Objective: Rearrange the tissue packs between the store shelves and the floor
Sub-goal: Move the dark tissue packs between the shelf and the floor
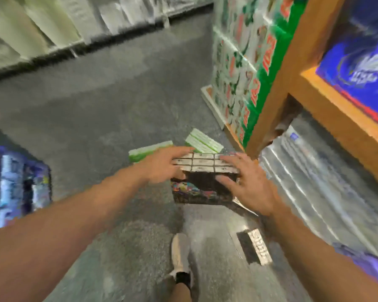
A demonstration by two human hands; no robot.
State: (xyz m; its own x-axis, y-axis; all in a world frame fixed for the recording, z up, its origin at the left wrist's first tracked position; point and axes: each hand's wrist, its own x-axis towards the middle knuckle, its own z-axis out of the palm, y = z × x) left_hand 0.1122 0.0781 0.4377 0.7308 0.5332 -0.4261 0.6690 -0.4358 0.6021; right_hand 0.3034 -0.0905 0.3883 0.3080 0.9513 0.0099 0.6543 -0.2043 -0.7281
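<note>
Fingers (227,159) of the right hand (247,188) are being laid over the top right edge of a dark pack (203,177), with the thumb being pressed against its near face; fingers of the left hand (162,164) are being wrapped round the top left corner; so the pack is being held between both hands, above the floor (109,94) and just beside the wooden shelf post (277,88). Two green packs (172,147) are being left on the floor just behind it; green stock is being kept on the shelves (347,118) to the right, blue stock above. By its look, the pack is being judged light and soft, its wrap slick and apt to dent; opposite ends are being favoured as holds, palms flat, since a pinch at the wrap could be expected to slip or tear.
</note>
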